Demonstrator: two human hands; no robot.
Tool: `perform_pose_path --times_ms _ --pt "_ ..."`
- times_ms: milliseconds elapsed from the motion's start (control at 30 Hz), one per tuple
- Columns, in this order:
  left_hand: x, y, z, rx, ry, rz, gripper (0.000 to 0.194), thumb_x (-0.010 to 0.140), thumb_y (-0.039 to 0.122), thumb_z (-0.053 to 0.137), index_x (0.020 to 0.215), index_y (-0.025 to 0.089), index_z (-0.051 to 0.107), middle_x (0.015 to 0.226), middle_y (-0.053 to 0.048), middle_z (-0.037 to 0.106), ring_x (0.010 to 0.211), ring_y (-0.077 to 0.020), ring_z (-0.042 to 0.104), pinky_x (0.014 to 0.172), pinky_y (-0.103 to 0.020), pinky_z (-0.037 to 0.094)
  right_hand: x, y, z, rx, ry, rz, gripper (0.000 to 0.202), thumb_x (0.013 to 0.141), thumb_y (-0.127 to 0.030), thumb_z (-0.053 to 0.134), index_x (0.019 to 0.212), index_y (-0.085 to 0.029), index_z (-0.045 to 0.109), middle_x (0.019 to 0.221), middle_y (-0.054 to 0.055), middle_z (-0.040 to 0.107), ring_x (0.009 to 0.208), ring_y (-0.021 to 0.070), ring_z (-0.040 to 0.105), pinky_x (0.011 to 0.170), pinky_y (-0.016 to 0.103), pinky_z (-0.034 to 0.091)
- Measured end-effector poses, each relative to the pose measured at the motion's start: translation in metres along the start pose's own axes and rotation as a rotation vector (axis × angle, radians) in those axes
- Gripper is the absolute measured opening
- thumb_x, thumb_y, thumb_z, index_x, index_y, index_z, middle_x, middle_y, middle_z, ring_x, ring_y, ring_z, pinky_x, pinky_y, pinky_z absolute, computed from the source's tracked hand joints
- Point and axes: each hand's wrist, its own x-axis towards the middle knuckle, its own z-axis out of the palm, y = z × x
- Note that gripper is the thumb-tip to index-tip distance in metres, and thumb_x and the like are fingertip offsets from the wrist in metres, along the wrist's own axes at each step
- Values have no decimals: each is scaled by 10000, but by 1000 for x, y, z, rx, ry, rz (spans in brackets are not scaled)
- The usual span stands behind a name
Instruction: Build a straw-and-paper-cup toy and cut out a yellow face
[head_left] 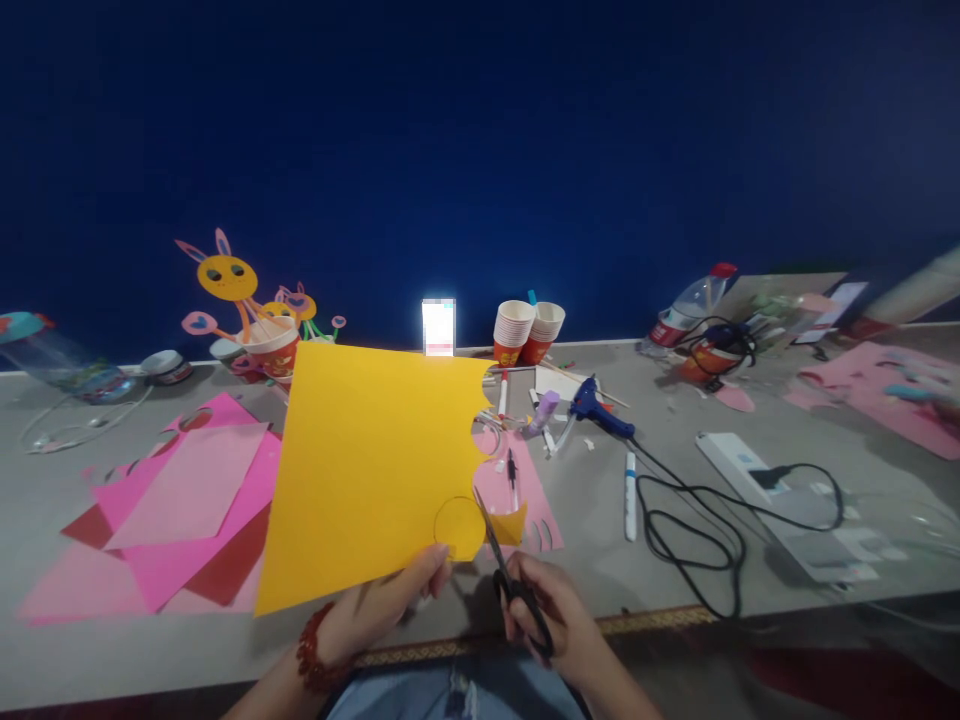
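Note:
My left hand pinches the lower edge of a large yellow sheet, its thumb on top. The sheet's right edge has several curved bites cut out. A drawn circle lies near its lower right corner. In my right hand are black-handled scissors, their blades pointing up and left at the circle's right side. A small yellow scrap lies just right of the blades, over a pink sheet with cutouts.
Pink and red sheets lie left. Behind stand a cup with paper bunny decorations, a lit phone and stacked paper cups. To the right are a blue glue gun, a white marker, black cable and a power strip.

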Motion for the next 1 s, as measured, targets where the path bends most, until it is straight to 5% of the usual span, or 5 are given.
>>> perform_pose_path --times_ms 1000 --pt "2 1 -9 -38 -75 8 494 987 476 345 642 213 582 690 1 593 706 -148 551 788 -253 449 2 -2 -8 -170 -10 -113 643 725 -844 560 645 -215 459 544 -31 477 476 115 470 463 215 411"
